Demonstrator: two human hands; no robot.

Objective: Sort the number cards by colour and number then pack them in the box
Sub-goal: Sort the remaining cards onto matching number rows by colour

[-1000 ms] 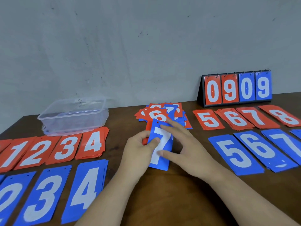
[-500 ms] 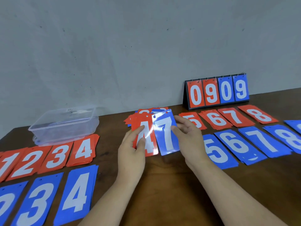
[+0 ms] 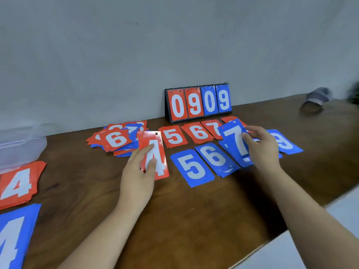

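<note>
Left hand [image 3: 138, 171] gripping red 4 card [image 3: 155, 152] at frame centre, right hand [image 3: 262, 147] pinching blue 7 card [image 3: 235, 144] at centre right over desk [image 3: 174, 220].

There are two hands, the left hand [image 3: 138, 171] and the right hand [image 3: 261, 146], and two held cards: one red 4 card [image 3: 161, 158], one blue 7 card [image 3: 234, 140]. One scoreboard [image 3: 198, 102] shows four digits, two red and two blue. There is one mixed pile [image 3: 116, 140] and one clear box [image 3: 21, 144]. With readable numbers lie four red stacks [image 3: 173, 135] and four blue stacks [image 3: 192, 167]
</note>
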